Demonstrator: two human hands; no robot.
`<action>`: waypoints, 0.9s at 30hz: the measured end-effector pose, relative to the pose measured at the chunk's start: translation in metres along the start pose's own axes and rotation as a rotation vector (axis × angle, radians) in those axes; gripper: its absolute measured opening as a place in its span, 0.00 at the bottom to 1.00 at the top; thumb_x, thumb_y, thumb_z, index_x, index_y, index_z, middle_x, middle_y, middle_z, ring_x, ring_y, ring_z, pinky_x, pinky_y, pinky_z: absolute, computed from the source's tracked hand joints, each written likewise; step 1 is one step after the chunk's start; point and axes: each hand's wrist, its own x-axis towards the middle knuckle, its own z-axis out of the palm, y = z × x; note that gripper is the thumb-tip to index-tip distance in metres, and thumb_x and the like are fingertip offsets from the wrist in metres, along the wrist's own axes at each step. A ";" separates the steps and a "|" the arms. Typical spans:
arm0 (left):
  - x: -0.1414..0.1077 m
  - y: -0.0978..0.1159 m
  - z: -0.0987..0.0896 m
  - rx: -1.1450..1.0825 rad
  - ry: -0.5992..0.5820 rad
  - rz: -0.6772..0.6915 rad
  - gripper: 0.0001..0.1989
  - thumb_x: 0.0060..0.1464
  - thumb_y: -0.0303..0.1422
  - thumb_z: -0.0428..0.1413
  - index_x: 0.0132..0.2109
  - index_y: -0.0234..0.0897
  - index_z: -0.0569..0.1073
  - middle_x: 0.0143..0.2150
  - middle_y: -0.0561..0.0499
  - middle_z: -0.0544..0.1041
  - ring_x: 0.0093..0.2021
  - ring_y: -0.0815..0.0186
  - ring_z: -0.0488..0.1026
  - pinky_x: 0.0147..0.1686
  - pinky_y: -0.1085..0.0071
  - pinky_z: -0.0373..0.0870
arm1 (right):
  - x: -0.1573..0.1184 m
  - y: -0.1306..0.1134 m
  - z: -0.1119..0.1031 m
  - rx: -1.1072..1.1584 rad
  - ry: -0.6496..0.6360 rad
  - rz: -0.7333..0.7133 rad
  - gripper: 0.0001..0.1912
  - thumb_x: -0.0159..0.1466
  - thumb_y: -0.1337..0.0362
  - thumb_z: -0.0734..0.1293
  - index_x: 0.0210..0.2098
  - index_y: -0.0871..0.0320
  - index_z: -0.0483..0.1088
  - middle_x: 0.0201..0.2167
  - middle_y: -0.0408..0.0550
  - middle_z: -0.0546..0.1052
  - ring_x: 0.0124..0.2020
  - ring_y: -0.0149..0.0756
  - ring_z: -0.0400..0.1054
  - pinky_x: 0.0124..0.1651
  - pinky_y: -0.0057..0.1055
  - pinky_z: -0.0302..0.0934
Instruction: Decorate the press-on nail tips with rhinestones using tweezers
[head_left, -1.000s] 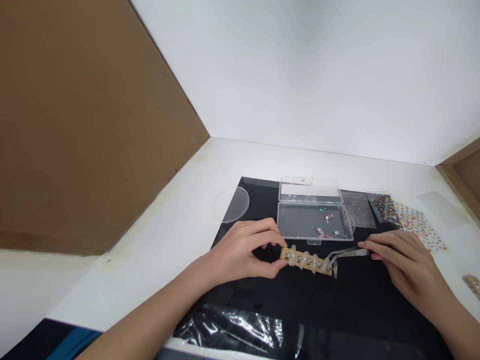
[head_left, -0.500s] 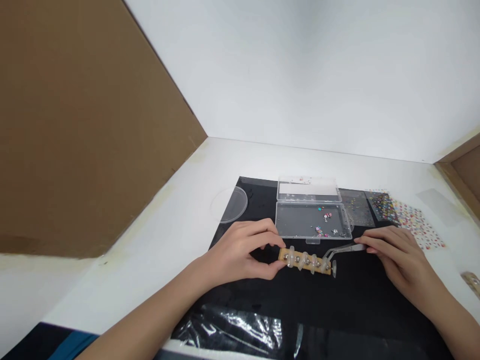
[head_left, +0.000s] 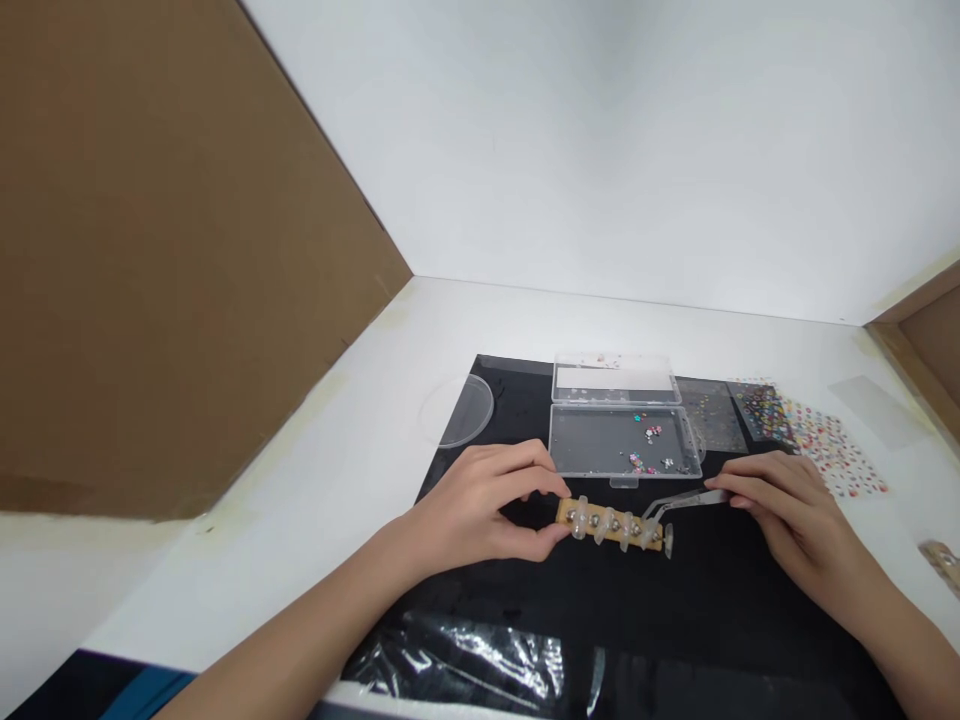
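Strip (head_left: pixel 613 515) has its left end pinched in our left hand (head_left: pixel 487 500). Right of the strip, our right hand (head_left: pixel 787 505) clamps tweezers (head_left: pixel 703 497).

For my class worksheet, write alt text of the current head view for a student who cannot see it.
The left hand pinches a tan bar bearing clear pieces by one end, while the right hand holds tweezers with their tips at the bar's other end. Behind, on a black mat, lies an open clear case holding small colourful bits.

No text or label can be read.
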 end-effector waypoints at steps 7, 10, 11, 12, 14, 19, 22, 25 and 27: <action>-0.001 -0.001 0.000 0.018 0.001 0.000 0.03 0.61 0.31 0.62 0.43 0.39 0.79 0.37 0.53 0.79 0.28 0.71 0.72 0.26 0.72 0.66 | -0.001 0.003 -0.003 -0.045 -0.001 0.012 0.14 0.75 0.68 0.63 0.53 0.46 0.76 0.44 0.45 0.85 0.43 0.40 0.80 0.46 0.40 0.65; -0.001 -0.001 0.000 0.013 -0.003 -0.003 0.04 0.62 0.31 0.62 0.43 0.39 0.79 0.37 0.53 0.79 0.29 0.71 0.72 0.26 0.73 0.66 | -0.001 0.002 -0.003 -0.040 0.007 -0.023 0.14 0.75 0.69 0.63 0.52 0.47 0.76 0.44 0.45 0.85 0.42 0.39 0.80 0.46 0.39 0.64; -0.001 -0.001 0.000 0.013 -0.003 -0.001 0.04 0.62 0.31 0.62 0.43 0.39 0.79 0.37 0.53 0.79 0.29 0.71 0.72 0.27 0.73 0.66 | -0.001 0.002 -0.002 -0.045 0.011 -0.030 0.13 0.75 0.69 0.63 0.52 0.47 0.76 0.44 0.45 0.85 0.42 0.39 0.79 0.46 0.39 0.64; 0.000 -0.001 0.000 0.012 -0.001 0.001 0.03 0.62 0.31 0.62 0.43 0.39 0.79 0.37 0.53 0.79 0.29 0.71 0.72 0.27 0.73 0.66 | -0.001 0.003 -0.002 -0.053 0.014 -0.024 0.13 0.75 0.69 0.63 0.51 0.47 0.76 0.44 0.45 0.85 0.42 0.39 0.79 0.46 0.39 0.65; 0.000 -0.001 0.000 0.015 0.006 0.008 0.03 0.62 0.31 0.62 0.43 0.39 0.79 0.36 0.53 0.79 0.28 0.71 0.72 0.27 0.73 0.66 | -0.003 0.006 -0.002 -0.055 0.037 0.037 0.11 0.75 0.67 0.64 0.50 0.47 0.77 0.43 0.46 0.85 0.42 0.40 0.79 0.45 0.38 0.66; 0.001 0.000 0.001 0.024 0.019 0.017 0.03 0.61 0.30 0.61 0.42 0.39 0.78 0.36 0.54 0.78 0.28 0.70 0.71 0.27 0.72 0.66 | -0.005 0.012 -0.005 0.113 0.079 0.288 0.14 0.78 0.56 0.62 0.44 0.49 0.80 0.35 0.45 0.84 0.36 0.38 0.80 0.38 0.32 0.72; 0.001 0.000 0.001 0.029 0.018 0.016 0.03 0.61 0.30 0.61 0.42 0.40 0.78 0.36 0.54 0.78 0.28 0.71 0.71 0.27 0.73 0.66 | -0.002 0.008 -0.009 0.213 0.051 0.379 0.21 0.78 0.49 0.61 0.40 0.50 0.81 0.29 0.44 0.82 0.29 0.36 0.78 0.31 0.29 0.72; 0.001 0.000 0.001 0.025 0.017 0.013 0.03 0.60 0.30 0.61 0.42 0.39 0.78 0.36 0.54 0.78 0.28 0.71 0.71 0.27 0.73 0.66 | 0.000 0.004 -0.010 0.252 0.022 0.408 0.22 0.77 0.47 0.62 0.39 0.51 0.81 0.26 0.43 0.81 0.26 0.35 0.77 0.28 0.27 0.71; 0.001 0.000 0.001 0.025 0.021 0.007 0.04 0.60 0.30 0.61 0.42 0.39 0.79 0.35 0.54 0.78 0.28 0.70 0.71 0.27 0.72 0.66 | 0.000 0.004 -0.010 0.252 0.000 0.407 0.21 0.77 0.48 0.61 0.39 0.51 0.81 0.27 0.43 0.82 0.26 0.35 0.77 0.29 0.27 0.71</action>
